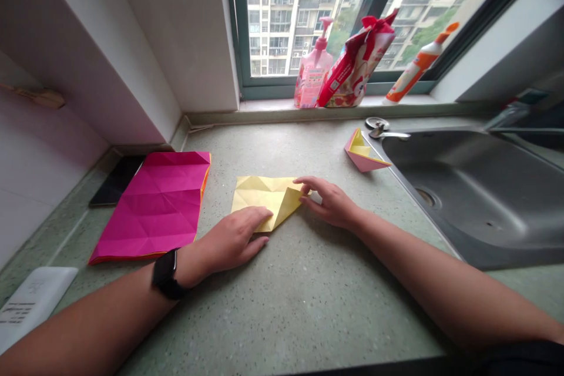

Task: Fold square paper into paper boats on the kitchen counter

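A creased sheet of yellow paper (259, 191) lies on the counter in front of me, its right part folded over in a slanted flap. My left hand (235, 235) rests on the paper's lower left, fingers stretched flat and thumb apart on the counter. At the right edge, my right hand (328, 202) has the folded end of the sheet between thumb and fingers. Beyond it, near the sink, sits a folded pink and yellow paper boat (368, 158). To the left lies a stack of creased magenta paper (161, 202) with orange showing at its edge.
A steel sink (476, 188) is set into the speckled counter (304, 305) on the right. On the windowsill stand a pink pump bottle (312, 76), a red bag (359, 64) and an orange-white bottle (416, 73). A dark flat object (112, 182) lies partly under the magenta paper.
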`<state>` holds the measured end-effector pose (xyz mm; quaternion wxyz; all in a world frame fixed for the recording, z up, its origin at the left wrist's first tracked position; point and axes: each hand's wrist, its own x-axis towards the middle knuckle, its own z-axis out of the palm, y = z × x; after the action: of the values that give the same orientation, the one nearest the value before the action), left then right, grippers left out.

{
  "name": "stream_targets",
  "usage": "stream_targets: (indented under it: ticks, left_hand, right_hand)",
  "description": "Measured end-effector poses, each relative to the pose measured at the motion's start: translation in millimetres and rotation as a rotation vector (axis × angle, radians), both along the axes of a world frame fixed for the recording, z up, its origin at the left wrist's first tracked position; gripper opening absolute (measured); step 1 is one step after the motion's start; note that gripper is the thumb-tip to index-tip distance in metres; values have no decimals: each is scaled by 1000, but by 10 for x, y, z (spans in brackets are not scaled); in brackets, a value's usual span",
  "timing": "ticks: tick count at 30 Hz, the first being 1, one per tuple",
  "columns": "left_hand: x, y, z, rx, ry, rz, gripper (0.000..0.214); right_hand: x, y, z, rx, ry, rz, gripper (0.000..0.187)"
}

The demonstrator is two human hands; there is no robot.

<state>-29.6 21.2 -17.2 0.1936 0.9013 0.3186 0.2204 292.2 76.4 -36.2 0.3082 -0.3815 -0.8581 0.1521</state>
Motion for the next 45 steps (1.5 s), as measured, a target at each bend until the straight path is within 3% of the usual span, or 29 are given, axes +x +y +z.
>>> stream_targets:
  ticks: [5, 9, 18, 32, 38, 45]
  left_hand:
    - [-4, -1, 7, 4, 17, -37, 56]
    - [49, -26, 43, 42, 41, -58, 43]
    - [122, -70, 40, 97, 99, -68, 33]
    - [170, -4, 31, 144, 130, -48, 33]
    - [214, 123, 117, 112, 168, -56, 28]
    - [194, 165, 97, 175, 136, -75, 26]
  right_hand:
    - [-35, 23, -37, 33, -45, -18, 17]
    - [-92, 86, -31, 75, -76, 39, 6]
    - [-177, 129, 0, 138, -119, 127, 15]
    - [-214, 150, -23, 171, -188, 77, 20]
    - [-201, -32, 50, 330, -221, 114, 19]
    - [-218, -293, 152, 263, -310, 284, 18]
